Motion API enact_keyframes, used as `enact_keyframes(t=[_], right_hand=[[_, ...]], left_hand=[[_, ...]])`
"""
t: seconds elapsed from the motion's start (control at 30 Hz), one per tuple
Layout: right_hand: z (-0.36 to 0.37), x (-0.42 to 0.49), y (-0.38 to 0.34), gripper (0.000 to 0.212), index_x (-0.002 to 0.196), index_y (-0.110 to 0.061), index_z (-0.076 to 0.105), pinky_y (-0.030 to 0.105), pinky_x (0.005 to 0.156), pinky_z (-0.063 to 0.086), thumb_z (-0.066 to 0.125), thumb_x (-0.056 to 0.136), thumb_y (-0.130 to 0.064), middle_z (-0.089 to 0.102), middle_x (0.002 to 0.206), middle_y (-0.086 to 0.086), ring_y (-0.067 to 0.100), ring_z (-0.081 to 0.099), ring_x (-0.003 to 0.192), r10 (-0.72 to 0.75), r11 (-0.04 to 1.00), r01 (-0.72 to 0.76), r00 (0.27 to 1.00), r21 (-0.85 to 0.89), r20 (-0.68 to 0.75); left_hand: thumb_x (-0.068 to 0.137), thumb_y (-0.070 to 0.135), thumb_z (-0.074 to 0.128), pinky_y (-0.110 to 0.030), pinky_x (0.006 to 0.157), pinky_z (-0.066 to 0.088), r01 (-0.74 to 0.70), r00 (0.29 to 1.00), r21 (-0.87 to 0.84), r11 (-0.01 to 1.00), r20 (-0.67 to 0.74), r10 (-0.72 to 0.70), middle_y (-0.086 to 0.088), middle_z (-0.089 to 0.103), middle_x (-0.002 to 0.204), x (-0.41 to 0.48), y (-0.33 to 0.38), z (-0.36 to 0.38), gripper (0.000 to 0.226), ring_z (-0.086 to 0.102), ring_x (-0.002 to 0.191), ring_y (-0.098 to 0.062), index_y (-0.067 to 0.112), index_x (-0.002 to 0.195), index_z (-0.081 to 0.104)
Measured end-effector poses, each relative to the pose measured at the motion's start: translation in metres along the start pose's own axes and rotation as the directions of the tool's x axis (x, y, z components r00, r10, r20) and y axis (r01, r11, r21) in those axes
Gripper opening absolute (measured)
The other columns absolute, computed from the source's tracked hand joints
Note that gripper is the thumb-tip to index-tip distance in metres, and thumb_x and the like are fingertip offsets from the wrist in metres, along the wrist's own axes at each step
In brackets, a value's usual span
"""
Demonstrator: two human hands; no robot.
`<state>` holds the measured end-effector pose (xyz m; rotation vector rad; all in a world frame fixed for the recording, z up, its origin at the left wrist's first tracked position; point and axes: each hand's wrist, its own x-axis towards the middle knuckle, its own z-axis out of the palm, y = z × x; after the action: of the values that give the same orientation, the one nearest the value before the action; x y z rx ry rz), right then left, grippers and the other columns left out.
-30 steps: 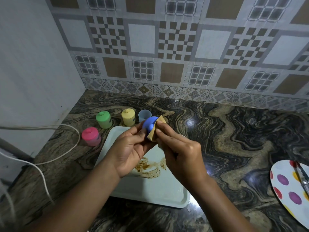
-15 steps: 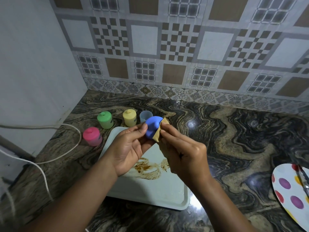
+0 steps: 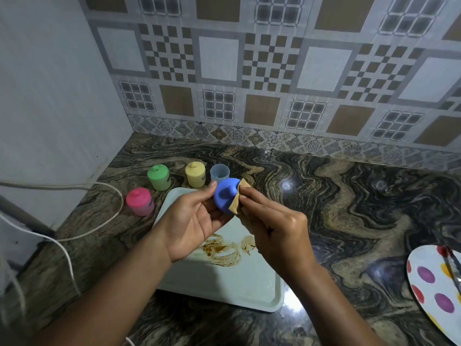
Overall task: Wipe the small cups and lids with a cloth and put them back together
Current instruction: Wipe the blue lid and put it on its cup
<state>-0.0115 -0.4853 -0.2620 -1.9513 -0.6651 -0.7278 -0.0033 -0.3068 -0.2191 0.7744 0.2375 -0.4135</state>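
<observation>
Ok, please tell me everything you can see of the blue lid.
The blue lid is a small round cap, plastic-looking, with a raised knob. It is tilted in the air above the pale tray, knob toward the camera. The left hand holds its left side; the right hand presses a tan cloth against its right edge.

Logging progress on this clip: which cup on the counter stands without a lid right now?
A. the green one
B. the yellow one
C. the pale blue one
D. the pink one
C: the pale blue cup stands open, while the left hand holds the blue lid and the right hand pinches the tan cloth against it; the pink cup, green cup and yellow cup are capped.
</observation>
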Motion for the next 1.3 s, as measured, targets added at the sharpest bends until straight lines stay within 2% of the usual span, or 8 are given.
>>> enact_keyframes(t=[0.1,0.27,0.4,0.53,0.67,0.83,1.1,1.3], right_hand=[[0.001,0.005,0.0,0.03,0.111,0.002,0.076,0.033,0.09,0.061,0.077,0.082,0.012,0.069,0.127,0.013,0.017,0.068,0.118,0.004,1.0,-0.004,1.0,-0.013,0.009],[0.002,0.006,-0.004,0.033,0.113,0.001,0.076,0.029,0.094,0.059,0.075,0.083,0.013,0.068,0.129,0.013,0.016,0.066,0.121,-0.009,1.0,0.009,1.0,-0.011,0.004],[0.002,0.003,-0.003,0.028,0.111,0.002,0.076,0.033,0.085,0.062,0.075,0.084,0.009,0.068,0.129,0.013,0.017,0.07,0.116,-0.004,1.0,0.004,1.0,-0.004,-0.004],[-0.003,0.014,0.004,0.025,0.111,0.003,0.076,0.032,0.09,0.061,0.073,0.086,0.006,0.069,0.126,0.014,0.017,0.068,0.118,0.015,1.0,-0.015,1.0,0.001,-0.02],[0.0,0.009,0.001,0.027,0.112,0.003,0.076,0.03,0.087,0.062,0.073,0.086,0.01,0.069,0.128,0.013,0.015,0.069,0.117,-0.01,1.0,0.01,1.0,0.003,-0.001],[-0.003,0.007,0.002,0.022,0.108,0.003,0.077,0.031,0.085,0.062,0.073,0.087,0.007,0.071,0.124,0.012,0.014,0.071,0.113,-0.022,1.0,0.022,1.0,-0.006,-0.014],[-0.008,0.02,-0.004,0.025,0.109,0.003,0.076,0.025,0.091,0.059,0.074,0.086,0.009,0.068,0.127,0.008,0.013,0.068,0.117,-0.047,0.999,0.047,0.999,0.003,-0.021],[-0.007,0.012,-0.004,0.026,0.107,0.002,0.077,0.026,0.09,0.06,0.077,0.083,0.009,0.071,0.124,0.01,0.013,0.071,0.112,-0.075,0.997,0.075,0.996,-0.02,-0.039]], left_hand=[[0.085,0.011,0.055,-0.033,0.086,0.059,-0.016,1.0,0.11,0.994,-0.018,0.018,-0.024,0.067,0.117,0.0,-0.001,-0.001,0.04,0.069,0.102,-0.026,-0.003,0.122,0.061],[0.084,0.002,0.052,-0.03,0.084,0.059,-0.054,0.999,-0.006,0.999,0.005,0.054,-0.018,0.07,0.117,0.002,-0.003,0.0,0.048,0.071,0.101,-0.024,0.0,0.131,0.056],[0.089,0.012,0.054,-0.033,0.088,0.058,-0.044,0.999,-0.004,0.999,0.01,0.045,-0.015,0.072,0.107,0.002,-0.002,-0.001,0.038,0.071,0.095,-0.022,0.0,0.123,0.062],[0.085,0.018,0.06,-0.035,0.081,0.05,-0.032,0.999,0.209,0.977,-0.021,0.037,-0.011,0.071,0.099,0.001,-0.003,-0.008,0.026,0.064,0.09,-0.02,0.005,0.106,0.069],[0.083,0.011,0.059,-0.029,0.073,0.054,-0.085,0.996,0.118,0.989,-0.011,0.087,-0.009,0.072,0.092,0.003,-0.003,-0.007,0.021,0.063,0.082,-0.016,0.008,0.095,0.076],[0.088,0.015,0.058,-0.037,0.079,0.047,-0.067,0.998,0.231,0.971,0.034,0.061,-0.007,0.071,0.098,0.0,0.0,-0.007,0.033,0.066,0.086,-0.016,0.01,0.119,0.068],[0.086,0.021,0.058,-0.037,0.073,0.045,-0.095,0.995,0.253,0.963,0.04,0.087,-0.006,0.071,0.091,0.0,0.005,-0.005,0.019,0.067,0.084,-0.017,0.014,0.091,0.074],[0.091,0.014,0.051,-0.042,0.079,0.047,-0.061,0.995,0.165,0.984,0.087,0.047,-0.009,0.069,0.103,-0.002,0.0,-0.007,0.038,0.066,0.089,-0.019,0.012,0.127,0.063]])
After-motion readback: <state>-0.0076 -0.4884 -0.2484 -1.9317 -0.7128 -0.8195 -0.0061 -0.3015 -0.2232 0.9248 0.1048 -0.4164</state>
